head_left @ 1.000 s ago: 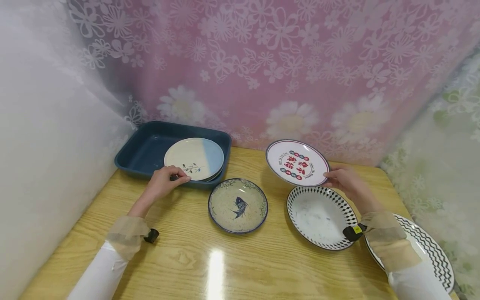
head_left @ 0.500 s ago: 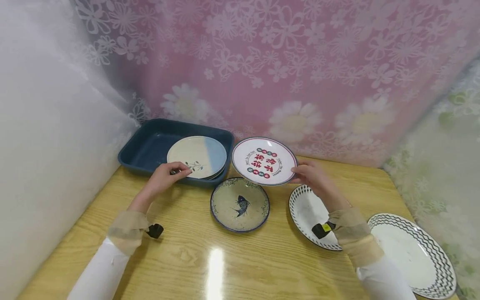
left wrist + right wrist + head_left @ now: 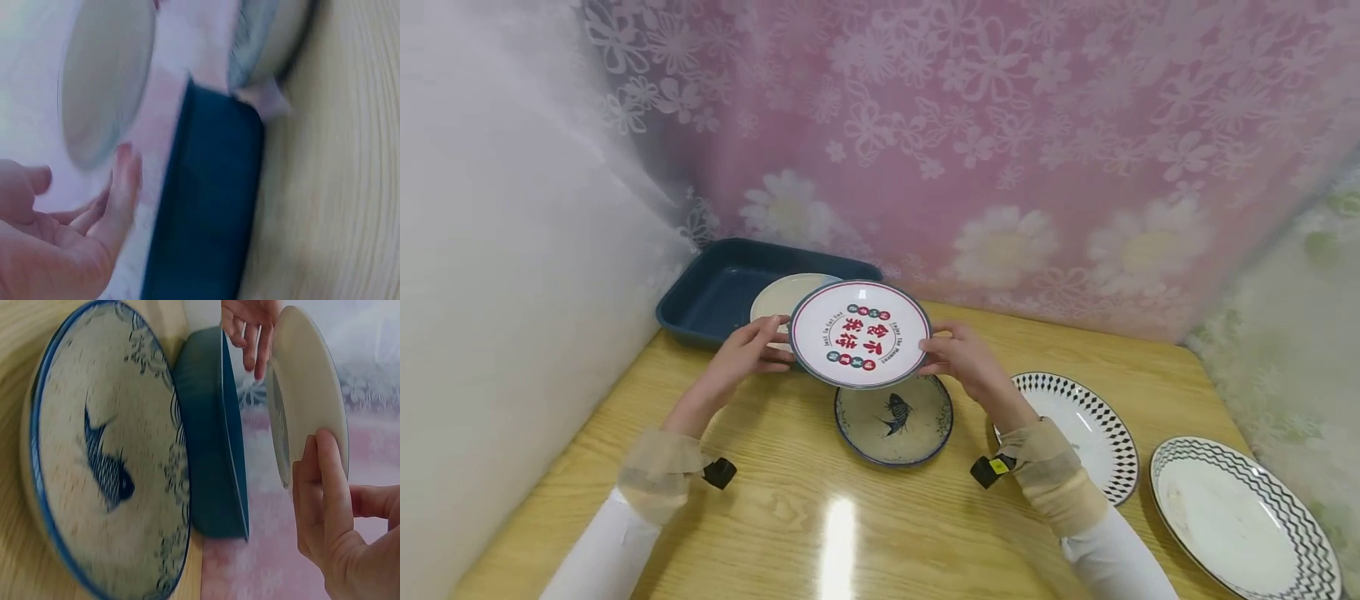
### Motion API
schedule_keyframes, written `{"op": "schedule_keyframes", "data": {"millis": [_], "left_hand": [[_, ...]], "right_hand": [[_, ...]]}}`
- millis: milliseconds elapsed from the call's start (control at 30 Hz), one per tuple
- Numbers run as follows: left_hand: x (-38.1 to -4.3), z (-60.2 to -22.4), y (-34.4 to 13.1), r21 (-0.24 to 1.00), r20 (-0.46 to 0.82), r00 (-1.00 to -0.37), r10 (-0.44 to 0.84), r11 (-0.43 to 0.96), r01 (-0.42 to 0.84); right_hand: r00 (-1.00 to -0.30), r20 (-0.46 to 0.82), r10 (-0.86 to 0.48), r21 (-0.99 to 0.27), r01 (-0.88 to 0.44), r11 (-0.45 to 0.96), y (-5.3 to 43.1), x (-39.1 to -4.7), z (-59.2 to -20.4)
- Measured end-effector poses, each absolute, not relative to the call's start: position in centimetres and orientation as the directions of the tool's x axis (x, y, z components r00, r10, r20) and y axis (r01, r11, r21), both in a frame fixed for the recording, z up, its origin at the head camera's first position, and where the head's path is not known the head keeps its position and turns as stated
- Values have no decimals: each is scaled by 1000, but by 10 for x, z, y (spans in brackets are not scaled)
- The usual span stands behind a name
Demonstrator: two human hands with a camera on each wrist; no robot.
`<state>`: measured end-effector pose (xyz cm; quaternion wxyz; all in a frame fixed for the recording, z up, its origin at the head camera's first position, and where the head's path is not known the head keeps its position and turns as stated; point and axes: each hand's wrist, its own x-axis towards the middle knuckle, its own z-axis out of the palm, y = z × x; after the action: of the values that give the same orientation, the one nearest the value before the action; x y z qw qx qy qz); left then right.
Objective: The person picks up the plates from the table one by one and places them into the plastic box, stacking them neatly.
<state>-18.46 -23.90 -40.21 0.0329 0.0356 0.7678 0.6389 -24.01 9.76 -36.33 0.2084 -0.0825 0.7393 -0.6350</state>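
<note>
My right hand (image 3: 966, 362) grips the right rim of a white plate (image 3: 859, 333) with red Chinese characters and a dark rim, thumb on top and fingers beneath. The plate is held in the air. My left hand (image 3: 741, 358) reaches to its left rim with thumb and fingers spread; in the left wrist view a small gap shows between the fingers (image 3: 125, 181) and the plate. Below it on the table lies a fish-patterned plate (image 3: 895, 437), partly covered. Behind, a cream and blue plate (image 3: 775, 302) sits in a dark blue rectangular pan (image 3: 718, 287), partly hidden.
On the right of the wooden table (image 3: 760, 517) lie a plate with a black diamond border (image 3: 1075, 417) and an oval plate with wavy lines (image 3: 1232, 517). A pink flowered curtain (image 3: 925, 167) hangs behind, and a white wall (image 3: 497, 250) stands at left.
My right hand has carried the white lettered plate leftward from above the diamond-bordered plate. My left hand has come away from the cream and blue plate, its fingers now spread near the lettered plate.
</note>
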Motion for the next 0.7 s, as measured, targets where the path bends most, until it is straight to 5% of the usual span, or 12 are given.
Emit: {"op": "schedule_keyframes", "data": {"millis": [133, 700], "left_hand": [[-174, -395, -237, 997, -43, -990, 136, 70, -34], [-148, -394, -261, 998, -22, -997, 72, 63, -17]], "right_hand": [[-889, -187, -417, -977, 123, 174, 86, -236, -362], [-835, -150, -530, -989, 132, 71, 63, -235, -381]]}}
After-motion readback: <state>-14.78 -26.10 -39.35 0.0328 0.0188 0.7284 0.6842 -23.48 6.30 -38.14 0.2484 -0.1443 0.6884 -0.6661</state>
